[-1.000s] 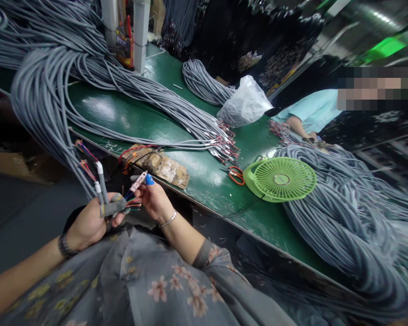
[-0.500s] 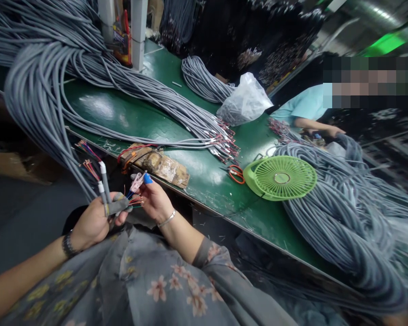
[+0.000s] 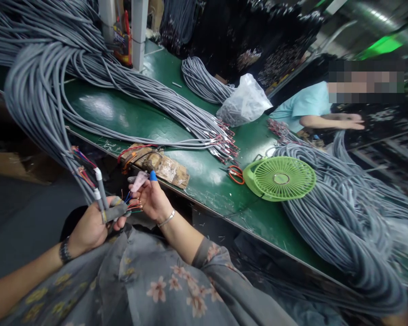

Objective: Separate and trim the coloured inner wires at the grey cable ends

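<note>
My left hand (image 3: 88, 226) is closed around a few grey cable ends (image 3: 100, 192) with white sleeves, low at the left over my lap. Coloured wires (image 3: 133, 204) fan out of one cable toward my right hand (image 3: 153, 199). My right hand pinches those wires and a small pale pink tool (image 3: 138, 181); a blue cap covers one fingertip. The cables run up to a big grey bundle (image 3: 44, 86) that hangs over the green table's edge (image 3: 204, 203).
On the table lie more grey cables with red-tipped ends (image 3: 221, 142), a taped brown block (image 3: 159, 165), orange scissors (image 3: 236, 174), a green fan (image 3: 280, 177) and a plastic bag (image 3: 245, 102). Another heap of cable (image 3: 343, 217) fills the right. A person in a light blue shirt (image 3: 309, 106) works opposite.
My hands stay together over my lap; the pink tool has tilted slightly in my right hand. The person opposite has stretched an arm out to the right.
</note>
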`<state>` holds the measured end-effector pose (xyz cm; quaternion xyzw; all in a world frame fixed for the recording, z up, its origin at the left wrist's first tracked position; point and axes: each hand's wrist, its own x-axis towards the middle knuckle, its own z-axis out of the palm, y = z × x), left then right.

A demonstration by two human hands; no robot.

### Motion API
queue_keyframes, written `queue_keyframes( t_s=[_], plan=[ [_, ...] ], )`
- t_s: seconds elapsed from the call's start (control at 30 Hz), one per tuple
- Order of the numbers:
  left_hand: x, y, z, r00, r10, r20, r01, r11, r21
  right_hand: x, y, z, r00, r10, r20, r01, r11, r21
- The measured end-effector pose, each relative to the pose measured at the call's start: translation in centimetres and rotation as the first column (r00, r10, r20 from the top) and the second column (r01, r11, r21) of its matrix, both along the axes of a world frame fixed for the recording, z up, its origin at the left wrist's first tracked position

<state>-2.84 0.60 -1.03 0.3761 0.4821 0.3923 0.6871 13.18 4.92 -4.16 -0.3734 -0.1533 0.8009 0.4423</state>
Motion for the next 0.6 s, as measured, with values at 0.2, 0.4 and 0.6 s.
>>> queue_keyframes(
  t_s=[0.2,0.4,0.6],
  plan=[
    [0.4,-0.4,-0.1,0.994,0.109,-0.002,-0.109,0.994,0.030,-0.5,-0.3,-0.3,0.987,-0.116,0.107,0.102,0.986,0.132],
    [0.8,-0.3,-0.6,0.989,0.144,-0.039,-0.144,0.990,0.011,-0.8,-0.5,-0.9,0.948,-0.239,0.212,0.193,0.958,0.214],
    [1.1,0.1,-0.6,0.990,0.133,-0.046,-0.133,0.991,0.001,-0.7,0.5,-0.8,0.993,-0.098,0.060,0.094,0.994,0.057]
  ],
)
